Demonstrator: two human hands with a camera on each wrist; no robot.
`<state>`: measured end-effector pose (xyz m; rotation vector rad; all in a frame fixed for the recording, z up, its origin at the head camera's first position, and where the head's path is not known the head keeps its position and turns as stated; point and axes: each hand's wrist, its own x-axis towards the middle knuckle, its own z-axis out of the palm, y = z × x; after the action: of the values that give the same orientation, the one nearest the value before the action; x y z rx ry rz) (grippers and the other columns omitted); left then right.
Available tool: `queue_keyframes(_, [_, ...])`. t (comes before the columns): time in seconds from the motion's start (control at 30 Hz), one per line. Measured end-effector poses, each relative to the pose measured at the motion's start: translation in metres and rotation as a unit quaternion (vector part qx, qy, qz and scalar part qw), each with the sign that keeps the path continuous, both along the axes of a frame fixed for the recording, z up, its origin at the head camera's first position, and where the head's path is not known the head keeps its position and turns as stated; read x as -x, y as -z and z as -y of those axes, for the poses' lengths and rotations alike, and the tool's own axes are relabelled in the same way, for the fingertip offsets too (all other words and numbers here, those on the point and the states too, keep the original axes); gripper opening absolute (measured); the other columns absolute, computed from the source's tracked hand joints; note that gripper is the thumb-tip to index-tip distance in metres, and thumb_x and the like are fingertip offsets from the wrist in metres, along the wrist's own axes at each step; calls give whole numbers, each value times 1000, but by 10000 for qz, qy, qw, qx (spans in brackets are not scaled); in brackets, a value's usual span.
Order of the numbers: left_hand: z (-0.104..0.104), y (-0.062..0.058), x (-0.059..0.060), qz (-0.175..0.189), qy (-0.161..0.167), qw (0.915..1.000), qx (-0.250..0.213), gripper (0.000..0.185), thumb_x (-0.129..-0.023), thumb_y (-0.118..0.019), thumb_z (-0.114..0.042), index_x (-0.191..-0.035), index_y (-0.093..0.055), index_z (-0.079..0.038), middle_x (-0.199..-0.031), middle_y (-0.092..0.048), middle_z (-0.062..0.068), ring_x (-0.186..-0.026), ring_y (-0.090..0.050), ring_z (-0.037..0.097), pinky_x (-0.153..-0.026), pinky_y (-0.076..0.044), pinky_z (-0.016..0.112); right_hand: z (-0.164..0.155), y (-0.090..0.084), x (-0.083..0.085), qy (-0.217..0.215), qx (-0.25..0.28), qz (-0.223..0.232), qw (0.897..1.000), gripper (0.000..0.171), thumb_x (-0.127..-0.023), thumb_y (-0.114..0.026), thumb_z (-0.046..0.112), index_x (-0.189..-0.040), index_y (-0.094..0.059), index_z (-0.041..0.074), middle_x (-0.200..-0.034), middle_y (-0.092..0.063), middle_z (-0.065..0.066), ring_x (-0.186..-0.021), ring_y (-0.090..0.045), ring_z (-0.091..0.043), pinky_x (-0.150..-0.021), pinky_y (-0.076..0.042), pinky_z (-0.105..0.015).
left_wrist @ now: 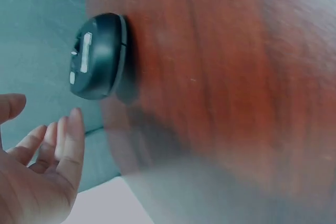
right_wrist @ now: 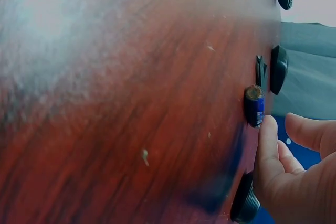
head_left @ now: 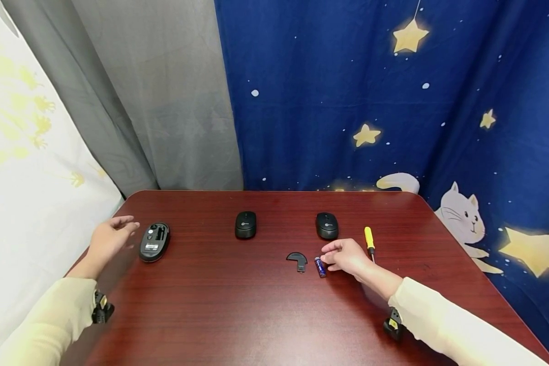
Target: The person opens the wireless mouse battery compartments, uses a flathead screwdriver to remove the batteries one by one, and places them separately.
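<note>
Right hand [head_left: 347,256], fingers loosely spread, holds nothing; fingertips at the small blue battery [head_left: 319,267] mid-desk [head_left: 238,315]. Prob. light, hard, smooth, rolls easily — pinch across its middle. Left hand [head_left: 110,240] wide, empty, beside upturned mouse [head_left: 154,242] nr left edge.

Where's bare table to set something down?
Free: the near half of the table, between the two sleeves; also the gap between the flipped mouse and middle mouse. Crowded: around the right hand, with cover, battery, right mouse, screwdriver.
</note>
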<state>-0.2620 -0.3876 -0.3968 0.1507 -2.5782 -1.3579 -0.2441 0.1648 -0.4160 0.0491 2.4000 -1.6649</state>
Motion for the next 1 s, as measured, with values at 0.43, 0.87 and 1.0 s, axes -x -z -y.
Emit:
queue_keyframes(0.43, [-55,-14,1,-1300,460,9903,-148,38,-97,-59,-16,-127,-56,6,-95,-63,-8,-78,-60,-6,-60,-58,31,-6,5,0,4,29,32,10000,25,-86,-67,-7,-109,-61,-13,-92,-70,-17,-82,-66,-22,-69,-59,-36])
queue_keyframes(0.87, [-144,-18,-4,-1660,1918,9670,-257,32,-93,-64,-7,-125,-61,-2,-108,-65,17,-80,-65,12,-59,-58,33,-21,0,2,19,185,-136,9997,30,-87,-66,-6,-113,-58,-17,-99,-68,-25,-82,-68,-25,-71,-59,-38])
queue_keyframes(1.0, [-172,-9,-1,-1726,2495,9528,-106,32,-91,-67,-3,-122,-64,-4,-107,-65,16,-83,-65,20,-59,-58,35,-26,-3,5,58,126,-217,9997,30,-87,-67,-5,-114,-58,-15,-99,-68,-24,-84,-68,-27,-73,-58,-39])
